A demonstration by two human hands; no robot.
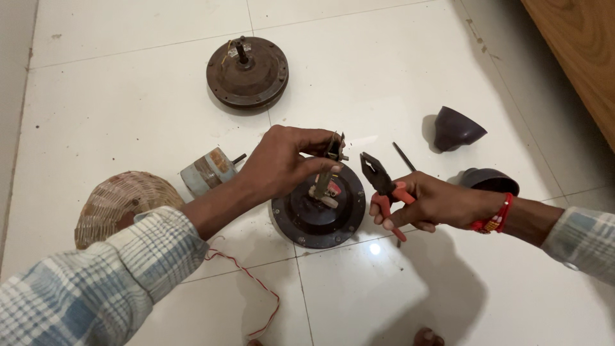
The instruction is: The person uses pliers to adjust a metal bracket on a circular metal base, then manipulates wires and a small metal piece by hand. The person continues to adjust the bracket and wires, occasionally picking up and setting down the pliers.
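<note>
Head view: no packages or signs; the small grey cylindrical part (206,170) left of your forearm carries an orange-brown patch on its side, print too small to tell. Your left hand (282,161) is curled, fingertips pinching the top of the metal shaft (328,168) that stands upright from the dark round motor plate (318,209) on the white tiled floor (128,96). Your right hand (430,202) is closed around the red handles of the pliers (383,186); their dark jaws stand slightly parted, just right of the shaft, not touching it. The plate lies directly beneath your left hand and just left of your right. Rusty round housing (247,72) sits well beyond. Two dark cups (456,128) lie right.
</note>
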